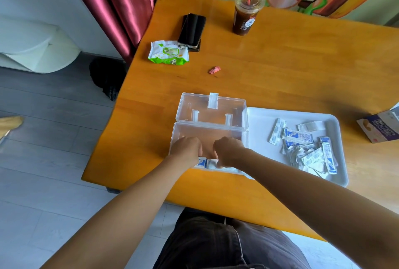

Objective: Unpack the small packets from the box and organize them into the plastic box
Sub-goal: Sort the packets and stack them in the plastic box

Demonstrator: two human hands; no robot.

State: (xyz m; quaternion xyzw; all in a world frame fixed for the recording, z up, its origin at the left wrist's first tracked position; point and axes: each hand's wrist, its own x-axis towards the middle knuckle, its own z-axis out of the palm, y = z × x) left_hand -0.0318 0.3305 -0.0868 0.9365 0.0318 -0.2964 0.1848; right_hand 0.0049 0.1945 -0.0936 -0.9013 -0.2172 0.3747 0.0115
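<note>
A clear plastic box (216, 132) stands open on the orange table, its lid (210, 109) folded back. Both my hands are inside it at the near wall. My left hand (187, 147) and my right hand (228, 150) have curled fingers over a row of small blue-and-white packets (206, 164) along the box's near side; whether the fingers pinch them is hidden. Several more packets (306, 150) lie loose in a white tray (259, 122) just right of the box. The cardboard box (380, 128) the packets came from lies at the right edge.
At the back of the table (280, 70) stand an iced drink cup (246, 12) with a red straw, two stacked phones (192, 30) and a green wipes pack (168, 53). A small pink wrapper (214, 70) lies mid-table. The table's left edge drops to grey floor.
</note>
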